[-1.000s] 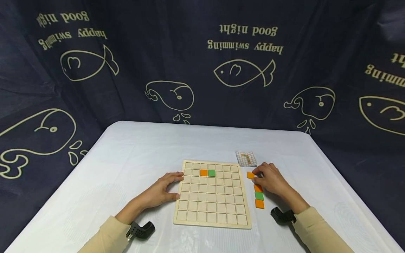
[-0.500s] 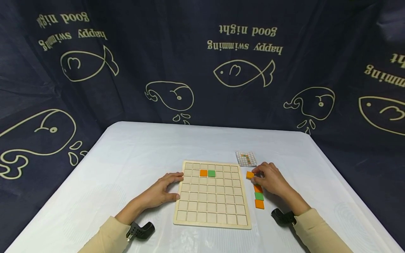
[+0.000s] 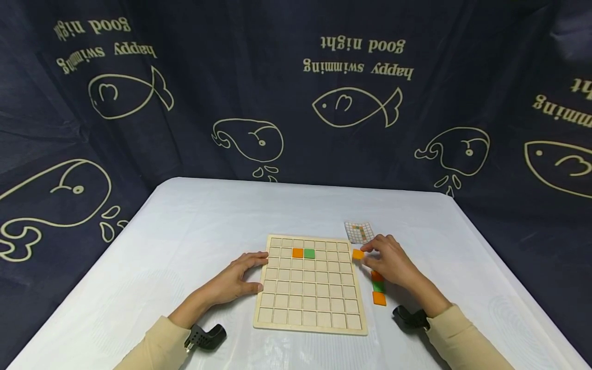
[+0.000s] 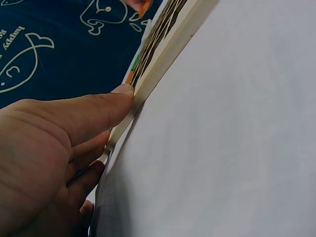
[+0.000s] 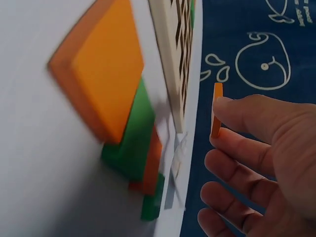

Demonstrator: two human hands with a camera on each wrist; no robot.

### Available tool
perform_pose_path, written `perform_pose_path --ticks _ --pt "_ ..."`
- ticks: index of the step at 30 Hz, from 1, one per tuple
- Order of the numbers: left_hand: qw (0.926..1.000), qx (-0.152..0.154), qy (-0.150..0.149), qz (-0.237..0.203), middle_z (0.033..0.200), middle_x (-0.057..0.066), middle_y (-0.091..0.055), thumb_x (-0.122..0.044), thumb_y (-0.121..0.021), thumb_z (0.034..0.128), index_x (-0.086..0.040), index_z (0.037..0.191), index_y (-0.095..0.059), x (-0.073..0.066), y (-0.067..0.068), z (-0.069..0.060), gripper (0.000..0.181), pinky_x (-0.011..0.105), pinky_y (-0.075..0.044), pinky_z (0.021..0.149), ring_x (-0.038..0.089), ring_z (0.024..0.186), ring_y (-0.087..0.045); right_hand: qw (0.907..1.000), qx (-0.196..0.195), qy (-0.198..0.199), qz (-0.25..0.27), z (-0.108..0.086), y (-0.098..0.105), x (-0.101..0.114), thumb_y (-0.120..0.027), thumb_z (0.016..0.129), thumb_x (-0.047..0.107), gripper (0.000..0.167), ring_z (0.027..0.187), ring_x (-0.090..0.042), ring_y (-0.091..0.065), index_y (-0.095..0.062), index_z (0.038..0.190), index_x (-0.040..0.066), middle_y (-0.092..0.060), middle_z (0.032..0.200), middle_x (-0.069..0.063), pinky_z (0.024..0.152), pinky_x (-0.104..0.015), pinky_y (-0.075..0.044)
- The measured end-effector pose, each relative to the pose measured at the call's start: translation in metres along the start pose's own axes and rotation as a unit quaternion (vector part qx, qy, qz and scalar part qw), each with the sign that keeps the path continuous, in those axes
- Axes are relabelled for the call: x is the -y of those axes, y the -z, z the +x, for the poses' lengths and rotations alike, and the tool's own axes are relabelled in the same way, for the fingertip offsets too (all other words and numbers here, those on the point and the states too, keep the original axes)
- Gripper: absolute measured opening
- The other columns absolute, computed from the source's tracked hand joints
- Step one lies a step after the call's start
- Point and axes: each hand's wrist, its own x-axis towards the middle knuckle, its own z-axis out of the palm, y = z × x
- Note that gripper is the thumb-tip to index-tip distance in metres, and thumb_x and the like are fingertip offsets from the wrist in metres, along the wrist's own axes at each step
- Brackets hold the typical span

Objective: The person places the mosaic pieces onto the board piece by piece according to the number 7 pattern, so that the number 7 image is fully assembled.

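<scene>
A wooden grid board (image 3: 311,285) lies on the table with an orange tile (image 3: 298,253) and a green tile (image 3: 309,254) side by side in its second row from the back. My left hand (image 3: 238,280) touches the board's left edge, thumb and fingers spread along it; the left wrist view shows the thumb (image 4: 98,113) against the edge. My right hand (image 3: 390,261) pinches another orange tile (image 3: 358,254) between thumb and index finger at the board's right edge. In the right wrist view this tile (image 5: 216,111) is seen edge-on, raised off the table.
Right of the board, a column of loose tiles includes an orange one (image 3: 379,298) nearest the front and a green one (image 3: 378,287) behind it. A small printed grid card (image 3: 359,233) lies behind the right hand. A dark patterned cloth (image 3: 296,154) hangs behind the white table (image 3: 222,205).
My right hand has moved left with the pinched orange tile, from beside the column to the board's right edge. The left hand and the board have stayed put.
</scene>
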Motion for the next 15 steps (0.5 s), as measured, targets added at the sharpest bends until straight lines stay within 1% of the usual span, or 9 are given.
perform_pose_path --ticks 5,9,15 --pt "1.0000 0.000 -0.002 0.003 0.150 0.004 -0.037 -0.021 -0.072 0.0820 -0.007 0.133 -0.051 -0.001 0.000 0.000 0.057 0.056 -0.022 0.113 0.030 0.142 -0.027 0.9999 -0.004 0.014 -0.003 0.000 -0.002 0.007 -0.072 0.079 0.019 0.018 0.090 -0.019 -0.045 -0.070 0.096 0.012 -0.061 0.094 -0.002 0.078 -0.035 -0.038" --pt "1.0000 0.001 -0.004 0.001 0.150 0.005 -0.037 -0.021 -0.072 0.0822 -0.006 0.133 -0.051 -0.002 0.000 0.000 0.057 0.058 -0.022 0.113 0.032 0.142 -0.027 0.9994 -0.006 0.034 -0.003 0.001 -0.003 0.013 -0.072 0.080 0.019 0.018 0.090 -0.019 -0.045 -0.070 0.097 0.013 -0.061 0.095 -0.001 0.079 -0.036 -0.038" --pt "1.0000 0.001 0.003 -0.001 0.150 0.005 -0.036 -0.022 -0.072 0.0823 -0.008 0.134 -0.050 -0.002 0.000 -0.001 0.058 0.060 -0.021 0.112 0.033 0.142 -0.026 0.9977 -0.009 0.066 0.007 0.002 -0.007 0.023 -0.072 0.080 0.015 0.016 0.092 -0.019 -0.046 -0.070 0.096 0.012 -0.061 0.097 -0.002 0.082 -0.039 -0.039"
